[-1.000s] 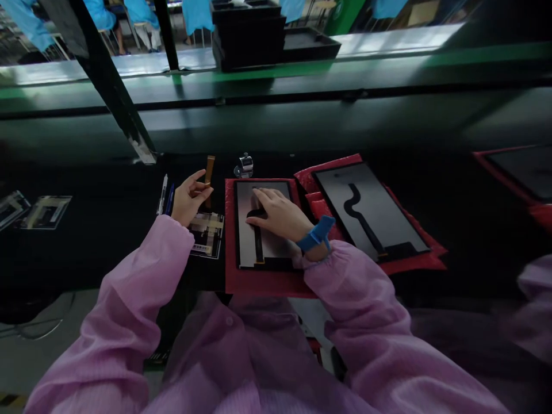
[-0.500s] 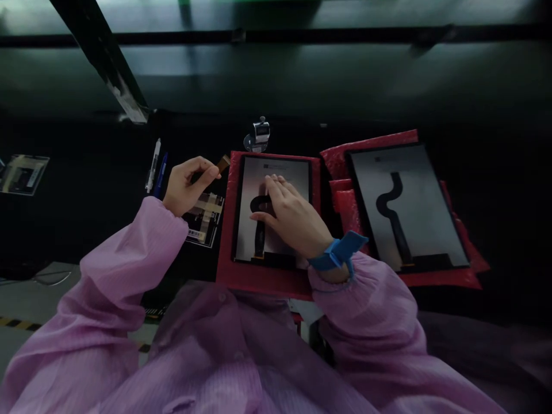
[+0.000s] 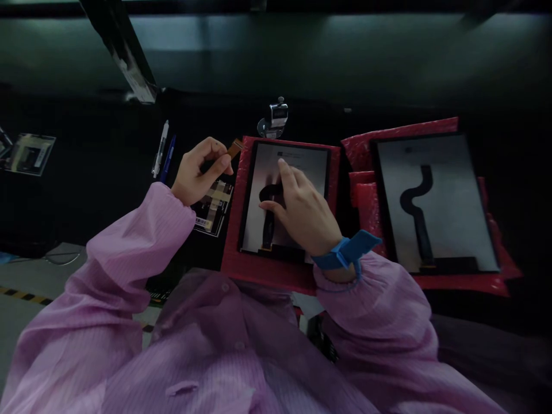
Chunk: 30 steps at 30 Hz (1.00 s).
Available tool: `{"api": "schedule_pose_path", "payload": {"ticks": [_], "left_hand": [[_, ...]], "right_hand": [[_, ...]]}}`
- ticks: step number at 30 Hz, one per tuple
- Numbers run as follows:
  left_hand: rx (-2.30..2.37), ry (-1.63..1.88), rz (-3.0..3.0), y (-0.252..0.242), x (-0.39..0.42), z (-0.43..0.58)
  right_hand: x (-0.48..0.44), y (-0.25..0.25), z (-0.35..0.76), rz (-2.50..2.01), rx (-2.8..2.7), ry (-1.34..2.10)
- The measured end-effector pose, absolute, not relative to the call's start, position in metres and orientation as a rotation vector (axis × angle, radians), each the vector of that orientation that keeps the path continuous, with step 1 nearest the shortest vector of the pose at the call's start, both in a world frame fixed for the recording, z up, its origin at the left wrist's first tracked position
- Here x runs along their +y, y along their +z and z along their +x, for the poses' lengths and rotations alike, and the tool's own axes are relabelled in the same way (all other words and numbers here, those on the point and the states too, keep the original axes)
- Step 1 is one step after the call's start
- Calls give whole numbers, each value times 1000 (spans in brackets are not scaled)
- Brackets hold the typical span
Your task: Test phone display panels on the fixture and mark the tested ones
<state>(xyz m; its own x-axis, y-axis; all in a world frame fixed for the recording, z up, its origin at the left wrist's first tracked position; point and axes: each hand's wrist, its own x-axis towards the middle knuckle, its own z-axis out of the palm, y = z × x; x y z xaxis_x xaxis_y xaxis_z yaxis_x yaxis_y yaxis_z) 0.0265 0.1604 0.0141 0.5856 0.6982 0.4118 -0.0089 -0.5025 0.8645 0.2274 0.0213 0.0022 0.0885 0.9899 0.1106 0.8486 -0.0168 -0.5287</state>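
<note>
**Left hand pinched an amber flex strip as the right spread over a display panel**

The left hand (image 3: 202, 172) was closed to a pinch, thumb against fingers, gripping the amber flex strip (image 3: 235, 148); the strip's free end pointed toward the upper left corner of a red bubble-wrap pouch (image 3: 267, 271). On that pouch lay the display panel (image 3: 257, 172), a curved black ribbon cable (image 3: 268, 229) across its back. The right hand (image 3: 305, 210), a blue wrist strap (image 3: 347, 250) behind it, reached over the panel, fingers extended, thumb held apart near the cable's bend. It grasped nothing; how firmly its fingertips pressed could not be told.

Just below the left hand lay a taped flat part (image 3: 216, 202), partly covered by it. A white pen (image 3: 161, 149) and a blue pen (image 3: 168, 158) lay to its left. A metal tally counter (image 3: 278, 115) stood beyond the pouch, and a second display panel (image 3: 451, 213) rested on red wrap at right.
</note>
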Motion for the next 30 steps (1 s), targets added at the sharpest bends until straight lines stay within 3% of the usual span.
{"api": "schedule_pose_path", "payload": {"ticks": [10,19,25,30], "left_hand": [[458,942,1958,14,157,26],[468,854,2061,16,155,26],[511,764,2235,16,155,26],[634,730,2012,5,155,29]], "right_hand": [[24,-11,222,-1753,-1606,384],[22,6,203,-1493,-1546,801],[22,12,204,-1458,-1644,721],[24,10,209,-1431,-1785,563]]}}
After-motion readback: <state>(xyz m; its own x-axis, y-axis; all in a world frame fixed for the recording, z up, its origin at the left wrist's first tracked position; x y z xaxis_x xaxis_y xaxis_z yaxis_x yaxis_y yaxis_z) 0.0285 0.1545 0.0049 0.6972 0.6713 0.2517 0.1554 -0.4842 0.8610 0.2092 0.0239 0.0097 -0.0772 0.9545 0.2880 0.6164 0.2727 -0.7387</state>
